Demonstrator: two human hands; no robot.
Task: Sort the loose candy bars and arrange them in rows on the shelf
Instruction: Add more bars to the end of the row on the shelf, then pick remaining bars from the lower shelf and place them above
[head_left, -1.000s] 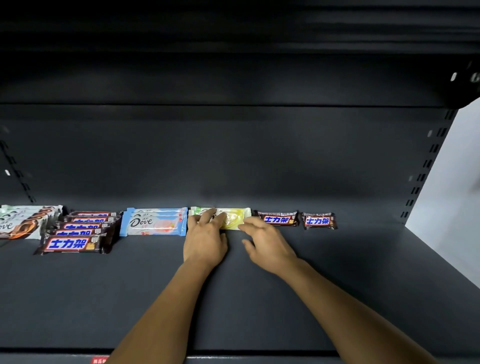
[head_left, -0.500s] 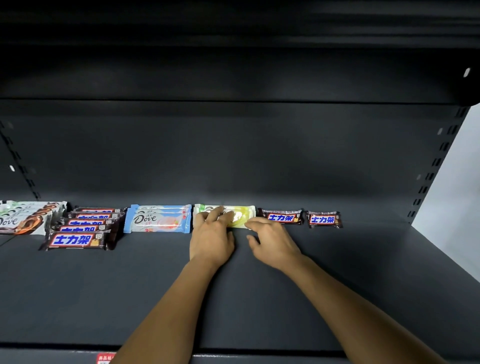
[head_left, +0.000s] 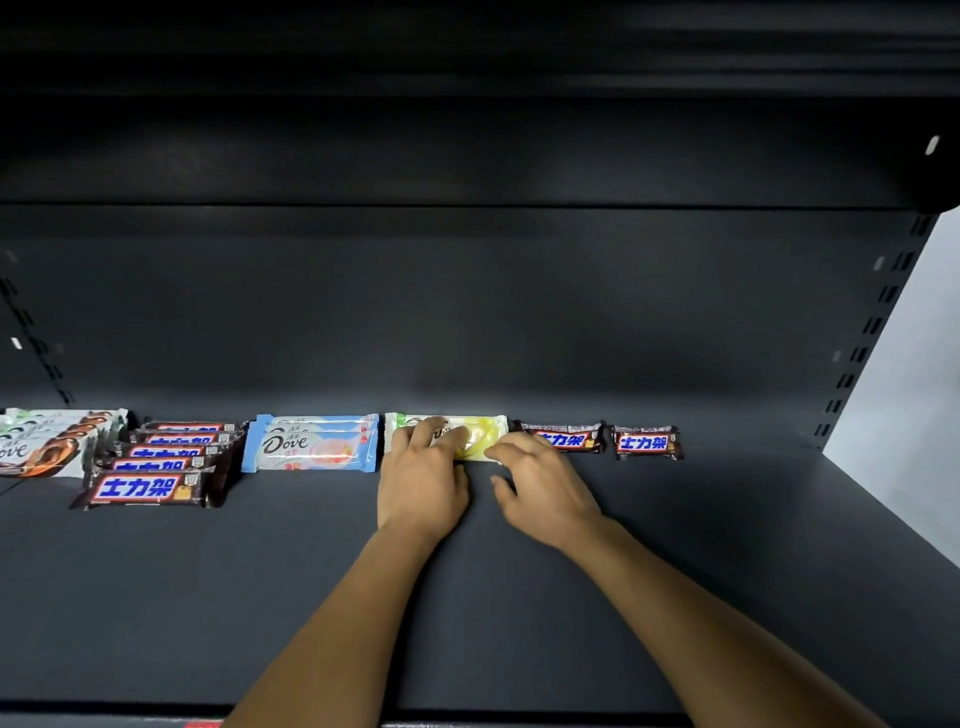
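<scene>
The white plastic-wrapped candy bar with a yellow-green swirl (head_left: 485, 434) lies flat at the back of the dark grey metal shelf (head_left: 519, 623), in line with the other bars. My left hand (head_left: 421, 480) rests on its left half, fingers straight on the wrapper. My right hand (head_left: 545, 493) touches its near right corner with loosely bent fingertips, and neither hand closes around it. Just left sit stacked pale-blue Dove bars (head_left: 311, 444), then overlapping brown bars with blue lettering (head_left: 156, 467) and white-and-brown bars (head_left: 47, 441). To the right — a long brown bar (head_left: 563, 437) and a short brown bar (head_left: 645, 442).
</scene>
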